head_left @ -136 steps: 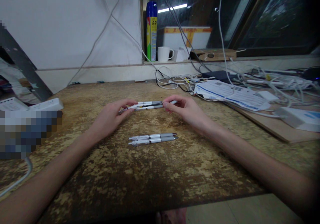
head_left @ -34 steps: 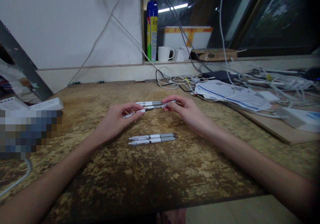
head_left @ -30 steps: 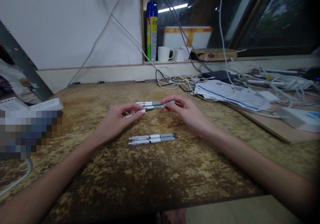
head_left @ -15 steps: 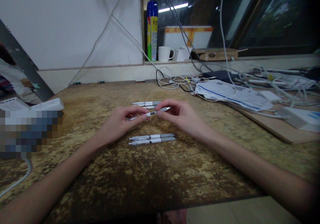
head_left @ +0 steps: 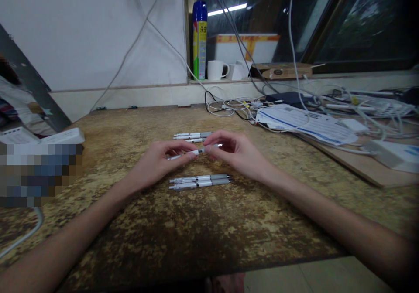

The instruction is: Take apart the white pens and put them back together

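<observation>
Above the worn tabletop, my left hand [head_left: 168, 155] pinches the white barrel of a pen [head_left: 195, 152] between thumb and fingers. My right hand [head_left: 231, 150] is closed on the grey grip end of the same pen, its tip showing past the fingers. A narrow darker section of the pen is visible between the two hands. Just behind the hands lie several white-and-grey pens [head_left: 190, 135], partly covered by my fingers. Nearer to me, two similar pens [head_left: 201, 181] rest side by side, their tips pointing right.
To the right, tangled cables [head_left: 229, 105], a printed sheet [head_left: 304, 120] and a white power adapter [head_left: 393, 153] lie on and around a thin board [head_left: 360, 171]. A spray can [head_left: 199, 44] and a white mug [head_left: 216, 70] stand on the sill. A power strip [head_left: 62, 136] lies left.
My right hand's fingers have shifted slightly along the pen, covering more of its grey grip. The pens on the table have not moved.
</observation>
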Demonstrator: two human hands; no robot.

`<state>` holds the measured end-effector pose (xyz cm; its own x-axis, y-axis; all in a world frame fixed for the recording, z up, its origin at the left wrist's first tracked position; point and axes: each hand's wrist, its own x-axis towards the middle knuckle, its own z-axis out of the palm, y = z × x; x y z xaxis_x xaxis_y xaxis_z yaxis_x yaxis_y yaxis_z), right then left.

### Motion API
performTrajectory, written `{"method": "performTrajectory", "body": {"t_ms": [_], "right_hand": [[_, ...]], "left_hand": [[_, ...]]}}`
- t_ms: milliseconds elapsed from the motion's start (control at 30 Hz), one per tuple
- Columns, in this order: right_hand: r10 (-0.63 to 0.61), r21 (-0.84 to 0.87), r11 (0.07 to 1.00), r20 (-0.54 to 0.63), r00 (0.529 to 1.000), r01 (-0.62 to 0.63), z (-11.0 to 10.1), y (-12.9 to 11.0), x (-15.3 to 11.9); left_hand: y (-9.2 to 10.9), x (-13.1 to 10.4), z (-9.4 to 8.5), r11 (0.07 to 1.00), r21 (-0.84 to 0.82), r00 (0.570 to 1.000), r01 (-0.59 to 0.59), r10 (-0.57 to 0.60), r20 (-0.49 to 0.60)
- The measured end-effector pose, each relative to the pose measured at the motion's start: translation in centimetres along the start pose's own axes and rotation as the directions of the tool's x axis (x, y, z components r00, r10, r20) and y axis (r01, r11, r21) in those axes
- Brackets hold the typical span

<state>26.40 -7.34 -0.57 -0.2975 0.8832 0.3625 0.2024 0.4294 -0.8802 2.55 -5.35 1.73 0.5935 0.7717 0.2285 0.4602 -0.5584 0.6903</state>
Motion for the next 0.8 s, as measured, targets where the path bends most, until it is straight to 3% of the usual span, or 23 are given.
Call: {"method": "performTrajectory", "body": {"t_ms": [133, 333, 567, 700, 800], "right_hand": [[0.07, 0.081, 0.994, 0.048, 0.996, -0.073, 0.22, 0.28, -0.03], [0.066, -0.015, 0.998, -0.012, 0.998, -0.066, 0.27, 0.12, -0.1], [0.124, 0.004, 0.992, 0.049, 0.991, -0.125, 0.26, 0.04, -0.19], [0.039, -0.03, 0.999, 0.011, 0.999, -0.039, 0.22, 0.04, -0.11], [0.061, -0.011, 0.998, 0.035, 0.997, -0.061, 0.27, 0.06, -0.08]], "left_hand": [[0.27, -0.03, 0.23, 1.0, 0.003, 1.0, -0.015, 0.015, 0.001], [-0.28, 0.01, 0.27, 0.998, 0.067, 0.995, -0.005, 0.011, -0.098], [0.25, -0.06, 0.27, 0.998, 0.049, 0.995, -0.038, 0.042, -0.091], [0.37, -0.05, 0.31, 0.998, 0.052, 0.993, -0.026, 0.032, -0.112], [0.36, -0.04, 0.31, 0.998, 0.053, 0.994, -0.03, 0.036, -0.103]]}}
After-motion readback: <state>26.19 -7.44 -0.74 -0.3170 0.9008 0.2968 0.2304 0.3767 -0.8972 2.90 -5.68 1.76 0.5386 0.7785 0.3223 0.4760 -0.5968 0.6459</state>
